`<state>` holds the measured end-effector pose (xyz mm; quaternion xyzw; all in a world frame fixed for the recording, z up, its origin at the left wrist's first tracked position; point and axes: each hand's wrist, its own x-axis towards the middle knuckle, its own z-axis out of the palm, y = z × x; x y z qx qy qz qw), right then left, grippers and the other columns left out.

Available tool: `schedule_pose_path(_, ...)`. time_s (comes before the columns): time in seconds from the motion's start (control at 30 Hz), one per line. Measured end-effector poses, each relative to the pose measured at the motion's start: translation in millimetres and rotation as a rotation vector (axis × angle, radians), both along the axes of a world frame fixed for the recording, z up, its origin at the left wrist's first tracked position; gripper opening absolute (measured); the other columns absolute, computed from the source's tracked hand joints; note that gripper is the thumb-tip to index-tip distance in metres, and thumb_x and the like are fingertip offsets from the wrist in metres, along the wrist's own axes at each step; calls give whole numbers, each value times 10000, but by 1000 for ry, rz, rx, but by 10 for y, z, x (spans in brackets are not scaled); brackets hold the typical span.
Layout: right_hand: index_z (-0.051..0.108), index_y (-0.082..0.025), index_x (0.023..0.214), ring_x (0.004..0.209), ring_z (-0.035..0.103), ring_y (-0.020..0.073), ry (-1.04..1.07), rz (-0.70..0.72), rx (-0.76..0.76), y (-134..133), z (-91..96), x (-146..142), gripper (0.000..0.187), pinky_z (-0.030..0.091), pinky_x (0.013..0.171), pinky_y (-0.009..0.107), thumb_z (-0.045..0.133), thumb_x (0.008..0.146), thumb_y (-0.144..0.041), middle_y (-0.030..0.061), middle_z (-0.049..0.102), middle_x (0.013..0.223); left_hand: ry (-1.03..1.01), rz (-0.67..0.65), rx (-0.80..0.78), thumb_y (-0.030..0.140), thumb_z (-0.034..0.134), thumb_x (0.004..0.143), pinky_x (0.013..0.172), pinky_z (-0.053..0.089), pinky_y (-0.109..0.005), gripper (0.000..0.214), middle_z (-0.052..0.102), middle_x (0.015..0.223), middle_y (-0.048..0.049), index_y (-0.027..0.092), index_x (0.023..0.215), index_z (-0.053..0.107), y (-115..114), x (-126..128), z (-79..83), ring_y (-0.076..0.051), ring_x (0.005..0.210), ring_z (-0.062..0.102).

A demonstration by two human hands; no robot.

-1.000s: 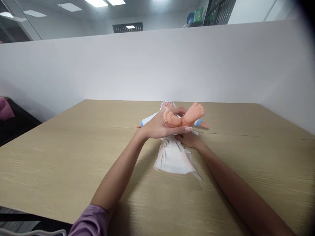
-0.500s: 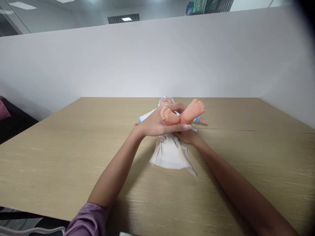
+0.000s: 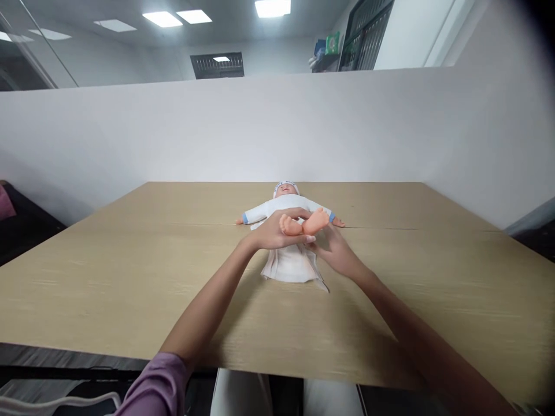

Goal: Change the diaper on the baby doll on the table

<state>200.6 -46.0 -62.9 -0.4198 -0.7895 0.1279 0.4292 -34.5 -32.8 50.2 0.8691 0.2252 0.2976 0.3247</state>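
Observation:
A baby doll (image 3: 288, 202) lies on its back on the table, head toward the wall, in a white top with blue cuffs and a printed cap. My left hand (image 3: 277, 230) is wrapped round the doll's ankles, and its two bare feet (image 3: 316, 221) stick up above my thumb. Beneath the legs a white diaper (image 3: 289, 267) is spread flat toward me. My right hand (image 3: 335, 249) is beside the doll's legs on the right, close to the diaper's edge; its fingertips are partly hidden behind the feet and my left hand.
The wooden table (image 3: 130, 277) has a seam running across it at the doll's arms. A white partition (image 3: 217, 133) stands behind it. At the far left is a dark seat with a pink cushion (image 3: 6, 203). A white chair frame (image 3: 60, 401) shows at lower left.
My right hand has risen from under the feet to the right side of the legs. The feet sit slightly lower and further left in view. The camera has tilted and pulled back.

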Motion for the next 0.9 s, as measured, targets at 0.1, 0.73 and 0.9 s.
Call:
schedule_pose_path(0.1, 548, -291, 1401, 1316, 582, 322, 95, 4, -4, -217, 144, -139, 475, 478, 1105, 527, 670, 955, -402, 91, 629, 1404, 2, -3, 27, 440, 778, 859, 985, 513, -388, 412, 731, 1155, -41, 231, 1202, 688, -99, -9, -63, -247, 1086, 672)
schedule_pose_path(0.73, 632, -268, 1384, 1399, 509, 300, -533, 162, 232, -400, -319, 456, 621, 477, 1100, 513, 507, 813, -59, 134, 546, 1514, 315, 61, 333, 285, 631, 932, 1189, 370, -504, 504, 550, 1554, -107, 277, 1434, 586, -294, -1145, -1047, -335, 1432, 468)
schedule_pose_path(0.9, 631, -311, 1397, 1423, 510, 268, -568, 141, 190, -437, -301, 471, 651, 484, 1116, 513, 476, 844, -6, 99, 563, 1527, 387, 85, 337, 271, 628, 915, 1178, 372, -509, 509, 545, 1561, -114, 278, 1423, 597, -311, -1125, -1073, -345, 1426, 473)
